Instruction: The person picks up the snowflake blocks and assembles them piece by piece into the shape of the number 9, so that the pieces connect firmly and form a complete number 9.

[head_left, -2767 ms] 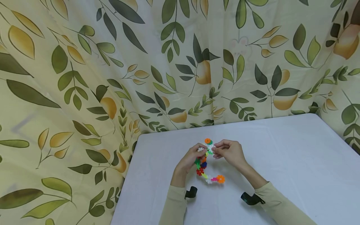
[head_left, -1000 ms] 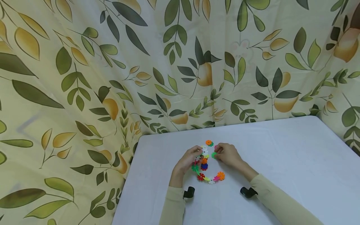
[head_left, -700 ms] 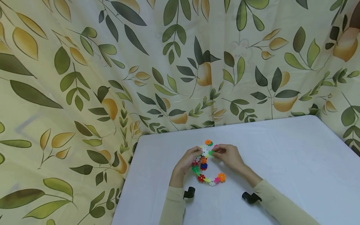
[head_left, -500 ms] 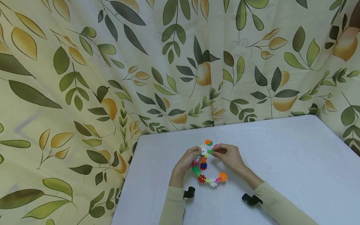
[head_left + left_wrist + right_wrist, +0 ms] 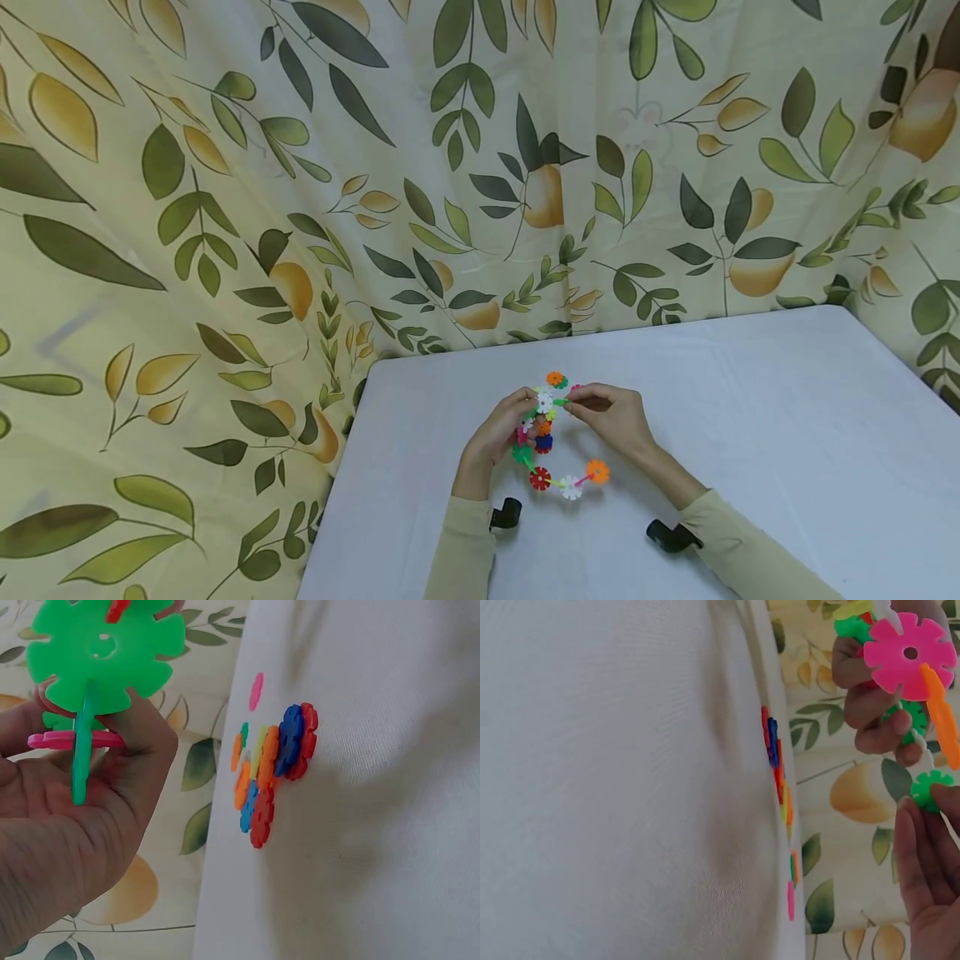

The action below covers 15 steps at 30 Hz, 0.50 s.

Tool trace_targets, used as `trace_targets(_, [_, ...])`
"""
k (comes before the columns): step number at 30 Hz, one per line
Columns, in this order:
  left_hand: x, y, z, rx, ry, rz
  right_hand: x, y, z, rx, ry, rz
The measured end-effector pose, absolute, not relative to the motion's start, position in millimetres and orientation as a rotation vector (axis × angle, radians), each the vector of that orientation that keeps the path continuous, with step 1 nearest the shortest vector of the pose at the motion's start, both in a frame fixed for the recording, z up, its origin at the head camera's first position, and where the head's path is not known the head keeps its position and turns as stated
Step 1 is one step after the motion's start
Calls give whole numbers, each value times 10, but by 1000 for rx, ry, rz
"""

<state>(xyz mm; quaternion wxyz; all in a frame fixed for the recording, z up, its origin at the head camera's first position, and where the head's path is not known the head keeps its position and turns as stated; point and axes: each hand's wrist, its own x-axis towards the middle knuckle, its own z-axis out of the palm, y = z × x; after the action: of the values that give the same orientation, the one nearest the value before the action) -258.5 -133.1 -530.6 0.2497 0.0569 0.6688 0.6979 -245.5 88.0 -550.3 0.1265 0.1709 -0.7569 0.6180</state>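
Note:
My left hand (image 5: 495,429) holds a chain of notched plastic snowflake discs (image 5: 540,478) above the table. Green, red, white and pink discs make up its curve, and an orange disc (image 5: 597,472) ends the loose tail. A white disc (image 5: 545,402) stands out at the left fingertips. Between thumb and fingers, my right hand (image 5: 618,421) pinches a green disc (image 5: 928,790), its edge right at the white disc. In the left wrist view a large green disc (image 5: 101,656) of the chain hangs before the palm; the left fingers are partly hidden behind it.
Loose discs lie on the white-covered table (image 5: 750,417) beneath the hands, among them a blue disc (image 5: 289,741), a red disc (image 5: 262,817) and a pink disc (image 5: 256,691). A leaf-patterned curtain (image 5: 480,167) hangs behind the table's far edge.
My right hand came away from the chain, picked up the green disc near the table, then moved left and up to the white disc. The chain's tail has swung slightly right.

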Motion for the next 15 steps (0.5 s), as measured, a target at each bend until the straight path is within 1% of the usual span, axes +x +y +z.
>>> trace_targets(7, [-2572,-1321,-5285,141,1822,1907,-2294,854,-5248,558,-2169,1711])
trace_targets(15, [-2572,-1303,-5296,129,1830,1910,-2299,852,-5254,571,-2171,1665])
